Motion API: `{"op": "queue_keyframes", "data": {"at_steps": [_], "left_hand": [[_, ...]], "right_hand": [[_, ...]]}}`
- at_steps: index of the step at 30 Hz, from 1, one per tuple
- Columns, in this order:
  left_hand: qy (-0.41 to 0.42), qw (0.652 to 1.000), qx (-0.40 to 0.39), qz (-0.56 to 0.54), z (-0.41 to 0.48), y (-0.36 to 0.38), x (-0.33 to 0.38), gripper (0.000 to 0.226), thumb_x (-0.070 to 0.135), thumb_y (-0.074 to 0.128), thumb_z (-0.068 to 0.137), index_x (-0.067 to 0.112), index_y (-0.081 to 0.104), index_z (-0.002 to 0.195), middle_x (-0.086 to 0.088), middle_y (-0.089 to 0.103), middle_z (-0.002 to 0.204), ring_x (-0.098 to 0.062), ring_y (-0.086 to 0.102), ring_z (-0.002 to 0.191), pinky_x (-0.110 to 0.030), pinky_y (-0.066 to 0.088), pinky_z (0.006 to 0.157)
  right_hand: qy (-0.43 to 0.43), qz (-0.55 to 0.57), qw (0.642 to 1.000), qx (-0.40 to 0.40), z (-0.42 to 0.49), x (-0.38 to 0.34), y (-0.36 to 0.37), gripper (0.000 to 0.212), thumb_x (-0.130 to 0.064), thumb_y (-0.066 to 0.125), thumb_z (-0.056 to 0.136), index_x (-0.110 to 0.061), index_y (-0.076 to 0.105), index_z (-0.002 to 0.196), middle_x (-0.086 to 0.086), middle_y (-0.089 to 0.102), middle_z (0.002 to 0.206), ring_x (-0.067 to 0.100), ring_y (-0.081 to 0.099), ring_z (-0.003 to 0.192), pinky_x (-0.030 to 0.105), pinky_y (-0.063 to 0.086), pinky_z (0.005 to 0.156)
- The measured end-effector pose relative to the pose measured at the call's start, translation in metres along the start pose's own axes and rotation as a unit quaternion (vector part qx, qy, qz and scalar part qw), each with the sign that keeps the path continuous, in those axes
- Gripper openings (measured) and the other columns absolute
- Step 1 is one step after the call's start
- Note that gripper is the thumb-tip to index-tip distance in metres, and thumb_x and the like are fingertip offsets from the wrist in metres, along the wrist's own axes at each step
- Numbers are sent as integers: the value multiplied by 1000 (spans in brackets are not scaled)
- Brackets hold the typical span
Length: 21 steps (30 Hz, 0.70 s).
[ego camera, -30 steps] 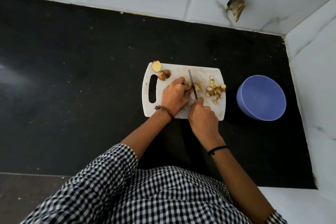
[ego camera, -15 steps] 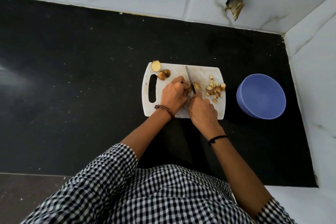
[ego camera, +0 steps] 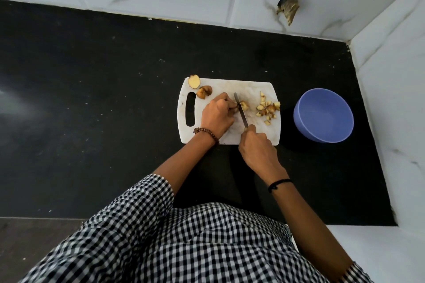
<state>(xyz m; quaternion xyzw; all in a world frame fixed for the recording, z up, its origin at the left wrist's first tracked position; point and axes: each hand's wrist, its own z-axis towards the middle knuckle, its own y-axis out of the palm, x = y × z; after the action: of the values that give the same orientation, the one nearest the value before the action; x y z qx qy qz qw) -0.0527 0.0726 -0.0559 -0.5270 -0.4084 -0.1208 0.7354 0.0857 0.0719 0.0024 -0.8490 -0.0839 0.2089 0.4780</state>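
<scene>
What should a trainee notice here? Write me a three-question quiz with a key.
1. True or false: the blue bowl holds the diced potato pieces.
2. Which hand grips the knife? A) left hand B) right hand
3. Fill in: the left hand steadies a potato chunk on the white ___.
Key: 1 false, they lie on the cutting board; 2 B; 3 cutting board.
</scene>
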Motion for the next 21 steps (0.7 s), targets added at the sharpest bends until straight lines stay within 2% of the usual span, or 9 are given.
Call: {"op": "queue_keyframes", "data": {"at_steps": [6,13,16,21], "left_hand": [[-6,1000,1,-18,0,0,1,11,6,68,83,6,75,91,-1,65,91,-14,63,77,-32,56,69],[2,1000,-2,-15,-1,-6,4,11,10,68,85,7,75,92,-4,64,91,-14,61,78,-29,55,71],[-3,1000,-3,-17,-1,-6,5,12,11,68,85,8,75,95,-4,63,92,-14,60,80,-25,52,71],[-6,999,-3,-36,-1,-7,2,13,8,69,84,8,74,96,-6,65,95,-16,63,85,-27,54,80]], "right_hand": [[1,1,1000,-10,-22,8,-4,18,-22,33,105,-7,43,108,18,60,105,40,62,95,50,52,79],[17,1,999,-51,-33,16,-16,21,-26,36,104,-8,46,109,13,54,105,32,56,92,41,43,73],[24,11,997,-69,-33,24,-21,22,-29,38,103,-10,50,107,10,55,103,30,58,91,41,46,71],[3,51,998,-37,-35,37,-17,32,-36,32,105,-14,52,93,8,57,92,26,60,80,39,45,64]]}}
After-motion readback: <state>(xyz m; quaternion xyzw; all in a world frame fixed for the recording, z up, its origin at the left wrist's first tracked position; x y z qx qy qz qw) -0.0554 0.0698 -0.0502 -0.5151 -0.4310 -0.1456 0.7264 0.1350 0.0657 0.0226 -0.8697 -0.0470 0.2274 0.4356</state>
